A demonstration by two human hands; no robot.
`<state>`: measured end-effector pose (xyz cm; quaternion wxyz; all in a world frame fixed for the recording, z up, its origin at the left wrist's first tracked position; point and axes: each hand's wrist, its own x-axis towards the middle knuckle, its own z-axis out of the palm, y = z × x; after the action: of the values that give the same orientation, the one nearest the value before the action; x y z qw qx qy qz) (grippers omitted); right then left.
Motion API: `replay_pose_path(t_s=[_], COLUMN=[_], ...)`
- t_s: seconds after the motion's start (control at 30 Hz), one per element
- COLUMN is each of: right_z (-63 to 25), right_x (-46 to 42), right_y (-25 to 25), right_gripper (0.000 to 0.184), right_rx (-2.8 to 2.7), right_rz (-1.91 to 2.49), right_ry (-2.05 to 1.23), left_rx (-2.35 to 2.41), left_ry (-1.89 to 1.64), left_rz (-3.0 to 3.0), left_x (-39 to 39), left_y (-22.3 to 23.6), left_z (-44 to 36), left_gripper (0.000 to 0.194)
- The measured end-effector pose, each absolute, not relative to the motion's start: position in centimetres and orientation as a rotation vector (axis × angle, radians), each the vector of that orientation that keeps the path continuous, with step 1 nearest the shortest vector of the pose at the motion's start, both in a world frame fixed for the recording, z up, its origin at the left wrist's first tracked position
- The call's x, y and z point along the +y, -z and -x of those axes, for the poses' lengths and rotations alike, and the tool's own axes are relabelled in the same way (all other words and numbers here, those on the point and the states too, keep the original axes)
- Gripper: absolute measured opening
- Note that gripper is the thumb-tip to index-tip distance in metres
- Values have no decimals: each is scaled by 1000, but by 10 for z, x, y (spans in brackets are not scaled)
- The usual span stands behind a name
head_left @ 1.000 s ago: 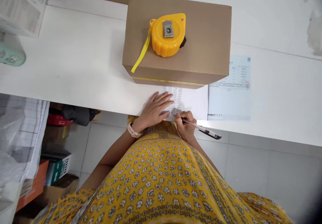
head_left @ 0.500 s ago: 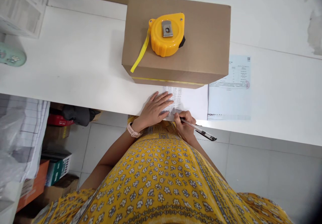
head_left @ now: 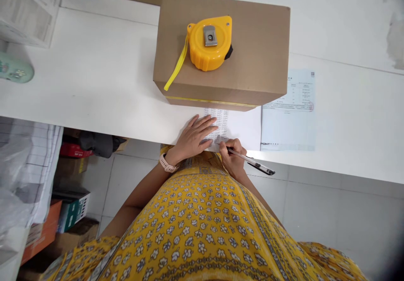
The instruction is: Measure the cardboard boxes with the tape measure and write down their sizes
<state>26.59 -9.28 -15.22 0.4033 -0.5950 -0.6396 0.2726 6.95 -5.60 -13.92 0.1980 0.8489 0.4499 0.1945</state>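
One written-on sheet point(head_left: 244, 129) hides partly beneath the flat left hand point(head_left: 195, 139); the right hand point(head_left: 234, 154) grips a pen point(head_left: 254, 163).

White tabletop point(head_left: 104, 74) bearing, along its near edge, a written sheet point(head_left: 244, 129) and, to the right, a printed document point(head_left: 288, 125), with a cardboard box point(head_left: 255, 53) set farther from that edge.

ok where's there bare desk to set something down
Left, between the green item and cardboard box; right, beyond the pale blue sheet. Crowded: before the box, where left hand, right hand and pen share the written page.
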Motion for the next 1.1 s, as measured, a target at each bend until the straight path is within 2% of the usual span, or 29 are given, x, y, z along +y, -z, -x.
replay_pose_path(t_s=[0.43, 1.1], right_z=[-266, -267], right_x=[-86, -87], right_y=[140, 147], right_gripper=[28, 29], right_rx=[-1580, -1621], right_rz=[1526, 1515], right_ry=[-759, -736], left_rx=[1254, 1254], left_ry=[-553, -559], left_rz=[-2377, -2371], left_x=[-56, -56], left_y=[139, 141], left_z=[-70, -70], left_gripper=[40, 40])
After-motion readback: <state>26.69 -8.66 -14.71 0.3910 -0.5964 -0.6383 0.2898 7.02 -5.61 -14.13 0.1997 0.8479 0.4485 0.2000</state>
